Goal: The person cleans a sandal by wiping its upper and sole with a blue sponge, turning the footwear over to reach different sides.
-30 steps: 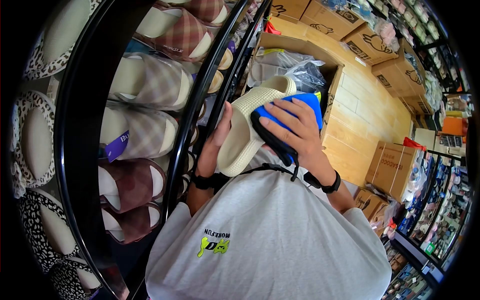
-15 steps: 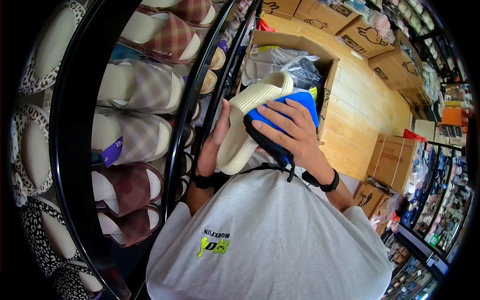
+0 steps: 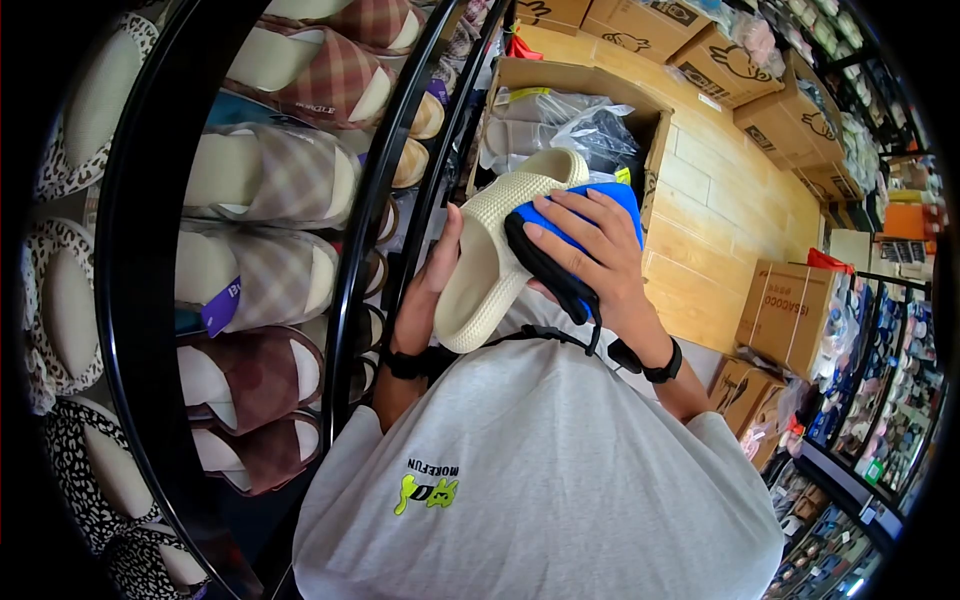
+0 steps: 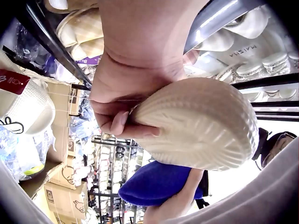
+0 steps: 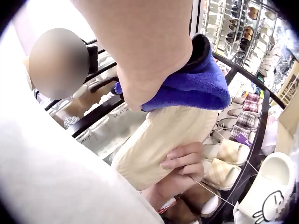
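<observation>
My left hand grips a cream slide slipper along its side, its woven-textured strap facing up. Across the strap, my right hand holds a blue plush cloth with black trim and a black cord. Its fingers lie over the cloth, and the thumb is hidden. In the left wrist view the slipper's ribbed sole faces the camera, fingertips bent against it. A second white slipper with a drawn rabbit face shows in the right wrist view, with thin strings running toward it.
A black-framed rack with plaid slippers stands close on the left. Beyond the hands sits an open carton of bagged slippers. More cartons line the wooden floor, with full shoe shelves at the right.
The blue cloth and right hand shifted slightly left along the slipper, then back right. The left hand keeps its grip on the slipper. The head view has turned a little, moving the rack left.
</observation>
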Tool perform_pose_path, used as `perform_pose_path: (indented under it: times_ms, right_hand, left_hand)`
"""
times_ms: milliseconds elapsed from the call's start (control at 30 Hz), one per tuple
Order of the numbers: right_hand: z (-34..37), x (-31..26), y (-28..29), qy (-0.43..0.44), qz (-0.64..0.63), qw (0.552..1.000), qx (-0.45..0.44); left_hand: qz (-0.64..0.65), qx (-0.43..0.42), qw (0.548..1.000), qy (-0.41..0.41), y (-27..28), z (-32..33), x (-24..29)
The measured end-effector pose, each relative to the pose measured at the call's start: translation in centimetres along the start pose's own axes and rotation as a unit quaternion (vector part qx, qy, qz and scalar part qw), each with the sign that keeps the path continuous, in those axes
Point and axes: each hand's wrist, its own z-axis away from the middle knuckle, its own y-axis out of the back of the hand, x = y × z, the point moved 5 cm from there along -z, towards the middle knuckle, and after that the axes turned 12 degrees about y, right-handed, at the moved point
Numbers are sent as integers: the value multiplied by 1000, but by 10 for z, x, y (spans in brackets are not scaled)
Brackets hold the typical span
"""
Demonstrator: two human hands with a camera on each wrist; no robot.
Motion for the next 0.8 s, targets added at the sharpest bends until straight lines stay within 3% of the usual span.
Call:
perform_pose_path:
  times_ms: [400, 667, 800]
  right_hand:
    - [-3, -2, 2, -23, 13, 1000, 8]
    - [-4, -18, -4, 30, 7, 999, -13]
    - [2, -6, 1, 9, 21, 1000, -7]
  left_hand:
    - [-37, 51, 998, -1, -1, 7, -3]
    - [-54, 74, 996, 4, -2, 13, -8]
    - [-57, 76, 995, 0, -5, 12, -9]
